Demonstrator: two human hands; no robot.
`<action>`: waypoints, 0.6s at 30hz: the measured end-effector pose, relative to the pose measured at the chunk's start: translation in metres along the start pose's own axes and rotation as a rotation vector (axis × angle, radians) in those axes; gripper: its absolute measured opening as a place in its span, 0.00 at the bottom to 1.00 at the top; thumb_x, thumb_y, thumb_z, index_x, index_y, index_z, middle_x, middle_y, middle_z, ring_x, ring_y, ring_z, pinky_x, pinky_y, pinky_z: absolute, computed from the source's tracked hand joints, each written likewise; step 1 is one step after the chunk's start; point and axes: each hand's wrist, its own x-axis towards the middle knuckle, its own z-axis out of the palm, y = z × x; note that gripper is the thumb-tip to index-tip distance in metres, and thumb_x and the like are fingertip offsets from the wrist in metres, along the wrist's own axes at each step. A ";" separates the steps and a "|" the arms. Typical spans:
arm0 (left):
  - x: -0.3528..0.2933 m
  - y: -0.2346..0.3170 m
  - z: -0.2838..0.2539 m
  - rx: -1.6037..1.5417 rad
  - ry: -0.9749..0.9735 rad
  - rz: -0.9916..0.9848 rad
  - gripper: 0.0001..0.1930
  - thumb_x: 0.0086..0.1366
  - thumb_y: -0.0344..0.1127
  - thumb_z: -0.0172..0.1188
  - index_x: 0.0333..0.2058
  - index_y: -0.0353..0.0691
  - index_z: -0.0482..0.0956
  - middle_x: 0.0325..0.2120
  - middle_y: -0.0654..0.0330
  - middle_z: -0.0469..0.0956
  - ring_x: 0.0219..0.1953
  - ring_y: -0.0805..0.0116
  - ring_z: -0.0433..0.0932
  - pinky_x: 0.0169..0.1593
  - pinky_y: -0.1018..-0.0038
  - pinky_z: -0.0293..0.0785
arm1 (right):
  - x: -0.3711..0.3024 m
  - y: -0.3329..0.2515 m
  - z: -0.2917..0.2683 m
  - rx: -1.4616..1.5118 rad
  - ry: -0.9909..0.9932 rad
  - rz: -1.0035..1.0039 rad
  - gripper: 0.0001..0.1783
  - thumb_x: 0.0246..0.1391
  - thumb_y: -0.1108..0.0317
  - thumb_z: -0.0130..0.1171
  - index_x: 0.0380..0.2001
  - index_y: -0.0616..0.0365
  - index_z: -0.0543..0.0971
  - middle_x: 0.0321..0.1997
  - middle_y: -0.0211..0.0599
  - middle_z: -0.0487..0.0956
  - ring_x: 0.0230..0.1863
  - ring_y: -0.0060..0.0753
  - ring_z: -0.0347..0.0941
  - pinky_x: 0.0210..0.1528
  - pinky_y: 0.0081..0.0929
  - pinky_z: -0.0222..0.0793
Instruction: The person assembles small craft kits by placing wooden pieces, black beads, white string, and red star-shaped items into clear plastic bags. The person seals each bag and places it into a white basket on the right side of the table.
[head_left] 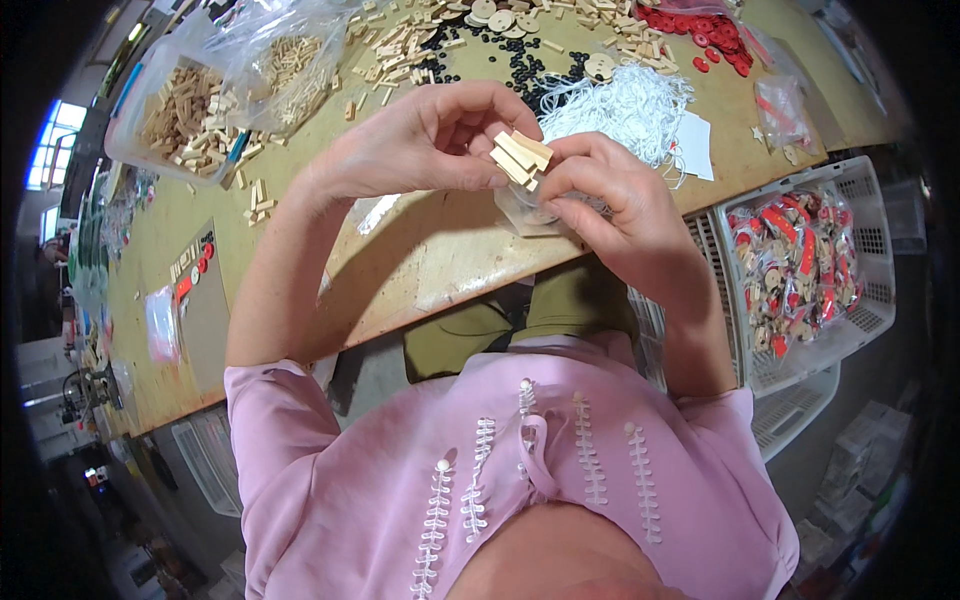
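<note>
My left hand [445, 135] is closed on a small bundle of pale wooden blocks [518, 160], thin and flat-sided, held over the table's near edge. My right hand [622, 190] comes in from the right with fingers bent. Its fingers pinch at a clear plastic bag [535, 212] that hangs just below the blocks. The fingertips of both hands are close together around the blocks and the bag's mouth. Behind the right hand lies a tangled heap of white cords [630, 110].
A clear tub [160, 160] of wooden blocks stands at the far left, beside a bag of small sticks [290, 65]. Black beads [535, 70] and red discs [710, 35] lie across the back. At right is a white crate [870, 250] of filled packets. A sample board [205, 310] lies left.
</note>
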 end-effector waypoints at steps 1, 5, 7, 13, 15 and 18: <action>-0.003 -0.002 0.001 0.071 0.006 0.017 0.17 0.62 0.25 0.67 0.49 0.38 0.79 0.32 0.72 0.74 0.33 0.82 0.69 0.39 0.82 0.70 | 0.000 -0.001 0.002 0.020 -0.009 0.005 0.04 0.55 0.77 0.62 0.35 0.60 0.81 0.47 0.40 0.78 0.47 0.38 0.77 0.49 0.29 0.73; -0.010 0.007 0.006 0.331 0.063 -0.038 0.15 0.60 0.29 0.68 0.47 0.39 0.80 0.28 0.70 0.74 0.30 0.82 0.69 0.35 0.80 0.68 | 0.001 0.001 0.008 0.023 -0.039 0.006 0.04 0.55 0.77 0.62 0.35 0.60 0.81 0.49 0.42 0.79 0.46 0.37 0.78 0.48 0.29 0.73; -0.012 0.011 0.011 0.389 0.089 -0.070 0.15 0.59 0.31 0.69 0.45 0.40 0.80 0.26 0.70 0.74 0.29 0.82 0.69 0.34 0.80 0.68 | 0.002 0.002 0.010 0.021 -0.038 -0.005 0.04 0.55 0.77 0.63 0.35 0.60 0.82 0.49 0.42 0.79 0.47 0.38 0.78 0.49 0.29 0.73; -0.010 0.013 0.016 0.380 0.184 -0.028 0.16 0.59 0.30 0.69 0.46 0.39 0.79 0.28 0.70 0.76 0.30 0.82 0.72 0.34 0.81 0.69 | -0.001 0.012 0.009 -0.003 0.002 -0.057 0.04 0.54 0.76 0.64 0.35 0.59 0.82 0.51 0.44 0.80 0.48 0.40 0.79 0.49 0.30 0.74; -0.004 0.015 0.013 0.294 0.205 -0.012 0.14 0.61 0.28 0.68 0.46 0.39 0.79 0.29 0.71 0.76 0.31 0.84 0.73 0.34 0.83 0.69 | 0.000 0.014 0.003 -0.026 0.013 -0.082 0.04 0.54 0.76 0.64 0.34 0.60 0.82 0.51 0.44 0.80 0.48 0.41 0.80 0.49 0.30 0.74; 0.010 0.005 -0.009 0.241 0.240 0.012 0.10 0.66 0.27 0.66 0.46 0.37 0.79 0.32 0.71 0.77 0.34 0.86 0.74 0.38 0.85 0.71 | -0.009 0.004 -0.007 0.006 0.040 -0.128 0.05 0.53 0.78 0.64 0.34 0.61 0.82 0.51 0.44 0.80 0.48 0.41 0.80 0.48 0.30 0.75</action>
